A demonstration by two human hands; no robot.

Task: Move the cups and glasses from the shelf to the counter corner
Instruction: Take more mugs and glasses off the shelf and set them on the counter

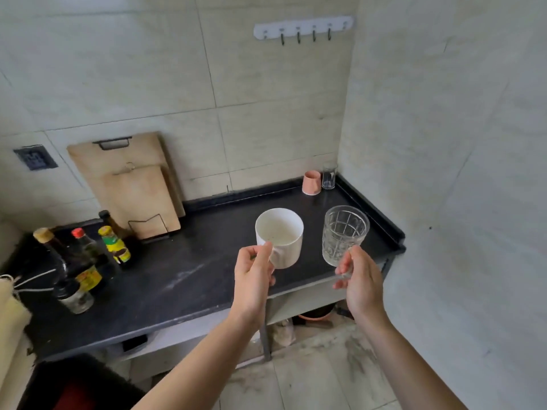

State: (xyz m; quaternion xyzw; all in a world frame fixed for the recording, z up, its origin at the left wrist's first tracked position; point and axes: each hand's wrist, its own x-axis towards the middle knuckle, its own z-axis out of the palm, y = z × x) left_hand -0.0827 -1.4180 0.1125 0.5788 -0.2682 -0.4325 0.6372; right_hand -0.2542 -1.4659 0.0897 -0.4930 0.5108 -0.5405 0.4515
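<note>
The left hand (254, 276) grips a white mug (281, 236) by its handle, while the right hand (359, 281) pinches the handle of a patterned clear glass mug (343, 233); both are held above the black counter (183, 276). In the far counter corner an upturned pink cup (311, 182) stands just beside a small clear glass (329, 176). Sauce bottles (85, 261) cluster at the left, and cutting boards (133, 184) lean against the tiled wall.

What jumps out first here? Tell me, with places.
Two hands held over the black counter: the left hand holds a white mug, the right hand a patterned clear glass. In the far corner stand a pink cup and a small glass.
</note>
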